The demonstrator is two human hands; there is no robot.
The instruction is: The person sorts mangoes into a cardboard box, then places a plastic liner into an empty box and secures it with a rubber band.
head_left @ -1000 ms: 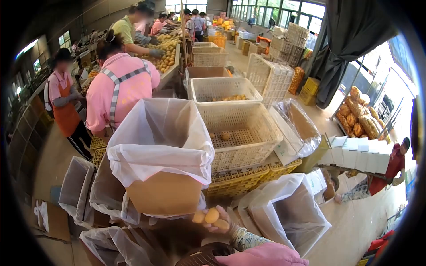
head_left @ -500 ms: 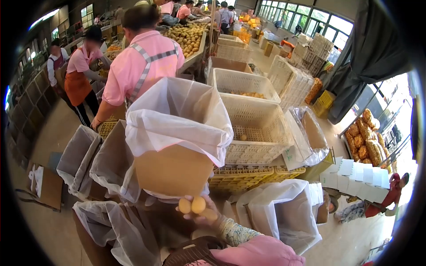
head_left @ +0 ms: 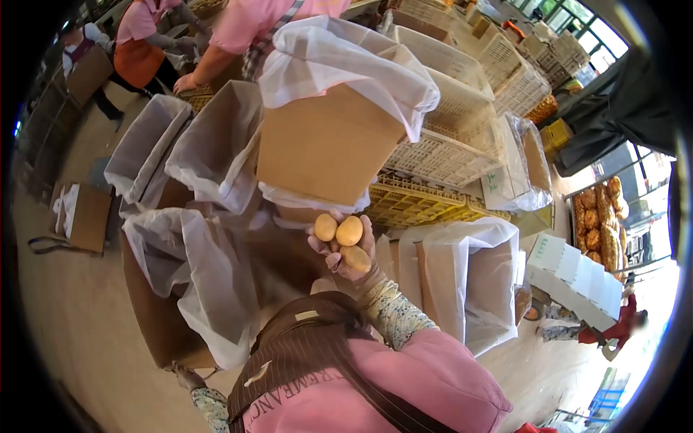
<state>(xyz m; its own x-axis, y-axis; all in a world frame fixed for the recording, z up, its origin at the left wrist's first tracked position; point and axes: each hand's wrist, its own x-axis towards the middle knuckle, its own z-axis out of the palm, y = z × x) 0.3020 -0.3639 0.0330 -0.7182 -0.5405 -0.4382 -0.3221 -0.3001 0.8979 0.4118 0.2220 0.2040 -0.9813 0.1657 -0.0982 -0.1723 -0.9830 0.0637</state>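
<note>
My right hand (head_left: 346,249), palm up with fingers curled, cradles three smooth yellow-tan potatoes (head_left: 349,231). Just beyond it stands a tall cardboard box (head_left: 325,148) with a white liner folded over its rim. At lower left, my left hand (head_left: 189,377) is closed on the near corner of another cardboard box (head_left: 148,303). A crumpled white liner (head_left: 216,289) hangs inside that box. Part of the left hand's fingers is hidden against the cardboard.
More lined boxes (head_left: 234,130) stand at left, and a lined box (head_left: 498,281) is at right. White plastic crates (head_left: 462,155) sit on yellow crates (head_left: 426,200). A co-worker in pink (head_left: 253,29) works behind. Someone in red (head_left: 619,328) is beside stacked white boxes (head_left: 577,274).
My view has tipped downward, bringing my left hand on the box into sight. My right hand still holds the potatoes, its palm now turned up, with three clearly visible.
</note>
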